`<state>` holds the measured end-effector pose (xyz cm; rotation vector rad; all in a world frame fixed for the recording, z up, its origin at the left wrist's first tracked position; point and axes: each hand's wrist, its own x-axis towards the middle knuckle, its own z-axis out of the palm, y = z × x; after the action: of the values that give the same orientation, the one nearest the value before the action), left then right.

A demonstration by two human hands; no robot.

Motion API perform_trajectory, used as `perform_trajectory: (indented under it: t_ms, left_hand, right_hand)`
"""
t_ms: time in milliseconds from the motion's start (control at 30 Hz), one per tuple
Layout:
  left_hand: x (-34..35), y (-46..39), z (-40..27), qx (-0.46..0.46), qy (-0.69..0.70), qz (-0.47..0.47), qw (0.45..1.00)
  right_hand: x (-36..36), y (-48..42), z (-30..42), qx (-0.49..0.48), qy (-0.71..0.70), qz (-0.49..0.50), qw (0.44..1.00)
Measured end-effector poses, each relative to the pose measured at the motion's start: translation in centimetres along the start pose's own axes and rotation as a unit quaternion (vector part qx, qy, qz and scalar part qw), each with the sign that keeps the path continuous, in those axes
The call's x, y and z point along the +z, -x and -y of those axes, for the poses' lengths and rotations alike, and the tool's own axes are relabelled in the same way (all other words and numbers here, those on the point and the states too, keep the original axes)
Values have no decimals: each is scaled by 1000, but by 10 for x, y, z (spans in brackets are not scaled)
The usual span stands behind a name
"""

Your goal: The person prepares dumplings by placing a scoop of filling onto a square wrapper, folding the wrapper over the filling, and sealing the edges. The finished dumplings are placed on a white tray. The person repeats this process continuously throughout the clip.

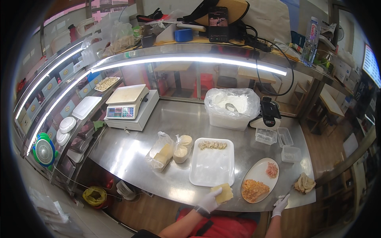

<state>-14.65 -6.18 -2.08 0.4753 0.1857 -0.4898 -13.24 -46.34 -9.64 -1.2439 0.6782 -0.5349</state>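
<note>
My gloved left hand (210, 200) holds a stack of square yellow dough wrappers (223, 194) at the table's front edge. In my gloved right hand (280, 205) is a thin utensil (287, 195), its tip close to a crumpled beige cloth (304, 183) at the right corner. An oval plate (253, 172) between my hands bears orange-tinted filling (254, 190) and a smaller heap of pink minced meat (271, 170). Beyond my left hand lies a white tray (212, 166) with a row of folded dumplings (212, 145) along its far end.
Bagged wrappers (162, 153) and bagged round dough pieces (182, 150) lie left of the tray. Farther back are a digital scale (125, 102), a plastic-lined tub of white flour (232, 110) and a black-and-white device (268, 114). Clear plastic containers (265, 136) stand at right. A lit glass shelf borders the table.
</note>
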Motion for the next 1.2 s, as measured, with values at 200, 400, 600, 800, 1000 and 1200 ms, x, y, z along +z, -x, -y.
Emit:
perform_trajectory:
  t_ms: [200, 400, 600, 800, 1000, 1200]
  left_hand:
    - [-2, -1, 10, -17, 32, -2, 999]
    - [-2, -2, 16, -20, 51, -27, 998]
    - [11, 3, 14, -30, 34, -31, 998]
    - [12, 3, 17, -26, 42, -34, 998]
    - [8, 2, 13, -26, 45, -23, 998]
    - [-5, 4, 8, 28, -73, -18, 997]
  right_hand:
    - [-1, -1, -1, 9, -19, 0, 1000]
    - [1, 0, -1, -10, -7, 2, 1000]
    - [5, 6, 6, -1, 9, 14, 1000]
    - [7, 9, 8, -15, 13, 8, 1000]
    - [-7, 4, 5, 71, 15, -41, 997]
    - [-46, 38, 15, -14, 126, 39, 991]
